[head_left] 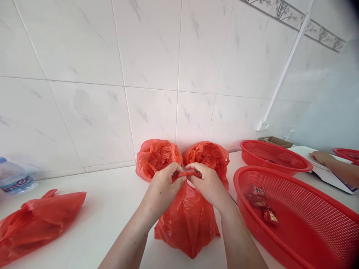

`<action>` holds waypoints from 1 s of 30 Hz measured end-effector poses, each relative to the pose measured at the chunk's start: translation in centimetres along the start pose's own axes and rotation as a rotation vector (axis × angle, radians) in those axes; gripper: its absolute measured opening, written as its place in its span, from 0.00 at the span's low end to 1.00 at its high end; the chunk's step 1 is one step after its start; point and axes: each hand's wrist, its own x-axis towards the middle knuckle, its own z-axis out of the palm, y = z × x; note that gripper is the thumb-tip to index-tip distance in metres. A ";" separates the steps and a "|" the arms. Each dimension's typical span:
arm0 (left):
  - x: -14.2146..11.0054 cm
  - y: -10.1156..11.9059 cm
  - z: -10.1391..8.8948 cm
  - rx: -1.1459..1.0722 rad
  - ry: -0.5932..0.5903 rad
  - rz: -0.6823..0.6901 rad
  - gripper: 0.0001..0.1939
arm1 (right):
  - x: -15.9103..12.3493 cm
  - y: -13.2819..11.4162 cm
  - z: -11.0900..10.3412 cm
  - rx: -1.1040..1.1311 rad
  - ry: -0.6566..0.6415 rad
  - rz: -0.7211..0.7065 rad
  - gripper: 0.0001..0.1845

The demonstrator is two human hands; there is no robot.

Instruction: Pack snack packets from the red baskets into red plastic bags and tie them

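Note:
A red plastic bag [190,220] stands on the white table in front of me, its body bulging and its top drawn together. My left hand [165,181] pinches one end of the bag's twisted top between thumb and fingers. On the other side, my right hand [206,183] grips the same twisted strip, with its fingertips curled round it. The strip runs level between both hands. Just behind them sit two more red plastic bags, one at the left [158,155] and one at the right [210,155], with crumpled tops. What the bags contain is hidden.
To the right, a large red plastic basket [291,190] holds several small red packets [260,203]; another red basket [275,153] lies behind it. A red bag [42,216] and a water bottle [15,177] lie left. Another person's arm [333,166] reaches over a white device [311,158].

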 end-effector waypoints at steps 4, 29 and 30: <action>0.2 -0.4 0.1 0.120 -0.023 0.036 0.06 | 0.1 0.2 -0.5 0.177 -0.105 0.037 0.16; -6.2 -5.3 4.0 0.302 -0.489 0.229 0.51 | 1.0 17.8 1.4 0.500 0.084 0.401 0.22; -6.4 -5.9 4.2 0.367 -0.554 0.247 0.48 | 1.1 18.1 1.4 0.503 0.087 0.403 0.22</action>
